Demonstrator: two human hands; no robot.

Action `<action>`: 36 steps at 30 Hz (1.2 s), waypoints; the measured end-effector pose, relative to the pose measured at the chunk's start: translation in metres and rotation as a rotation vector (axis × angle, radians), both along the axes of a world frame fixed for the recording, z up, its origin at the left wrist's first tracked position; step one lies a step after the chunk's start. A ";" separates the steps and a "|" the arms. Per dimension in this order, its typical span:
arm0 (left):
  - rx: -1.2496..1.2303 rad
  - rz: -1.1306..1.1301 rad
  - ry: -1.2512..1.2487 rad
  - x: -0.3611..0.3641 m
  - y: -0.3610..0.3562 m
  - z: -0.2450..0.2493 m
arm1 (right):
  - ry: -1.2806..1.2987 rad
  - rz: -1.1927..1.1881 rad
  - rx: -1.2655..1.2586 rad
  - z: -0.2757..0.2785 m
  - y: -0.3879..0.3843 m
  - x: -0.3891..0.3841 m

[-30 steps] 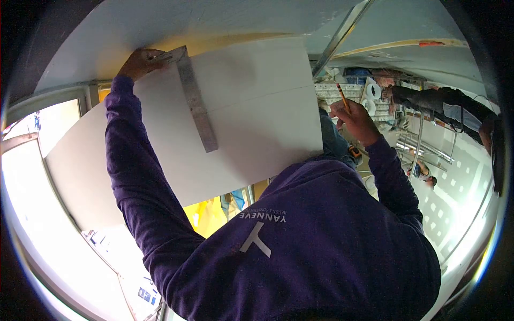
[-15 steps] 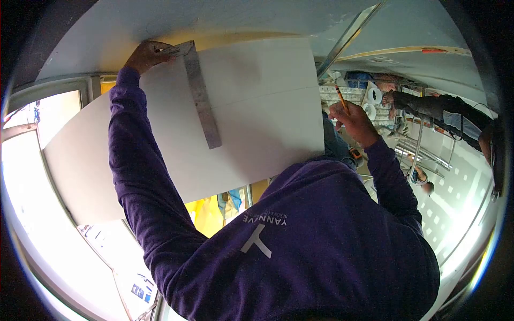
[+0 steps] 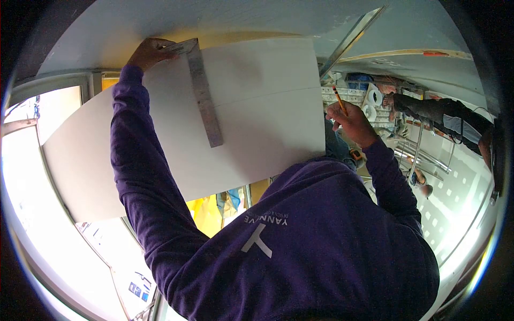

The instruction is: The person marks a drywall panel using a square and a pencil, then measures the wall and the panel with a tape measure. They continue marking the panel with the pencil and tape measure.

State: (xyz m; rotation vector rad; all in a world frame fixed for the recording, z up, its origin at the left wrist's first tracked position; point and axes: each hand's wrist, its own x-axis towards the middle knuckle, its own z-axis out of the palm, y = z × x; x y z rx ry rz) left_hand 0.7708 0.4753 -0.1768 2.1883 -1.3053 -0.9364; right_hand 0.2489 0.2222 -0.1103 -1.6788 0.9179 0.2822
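A large white board (image 3: 267, 123) spreads in front of me, with a thin pencil line running across its right half. On it lies a metal try square (image 3: 203, 99), its long blade slanting down over the board and its short arm along the far edge. My left hand (image 3: 151, 52) is closed on that short arm at the board's far edge. Off the board's right edge, my right hand (image 3: 350, 120) holds an orange pencil (image 3: 338, 97), tip pointing up and away from the board.
A metal profile (image 3: 350, 43) slants beyond the board's far right corner. At right, another person's dark-trousered leg (image 3: 428, 107) shows, with metal rails (image 3: 420, 152) and a further person (image 3: 420, 179) lower down. A bright window (image 3: 48, 176) fills the left side.
The try square and my left hand have shifted very slightly to the right and up. My right hand with the pencil has moved barely to the left.
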 end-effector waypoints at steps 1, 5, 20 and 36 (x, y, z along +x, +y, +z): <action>0.022 -0.012 0.026 0.001 0.000 0.001 | -0.005 0.003 0.002 0.000 0.000 0.000; 0.021 0.017 0.041 0.000 0.000 -0.005 | -0.017 0.000 0.017 -0.002 -0.001 -0.001; -0.017 0.083 -0.002 -0.004 -0.001 -0.014 | -0.010 0.032 0.006 0.003 0.000 0.002; 0.006 -0.004 -0.012 -0.003 -0.007 -0.012 | -0.474 0.208 -0.557 -0.027 0.005 0.034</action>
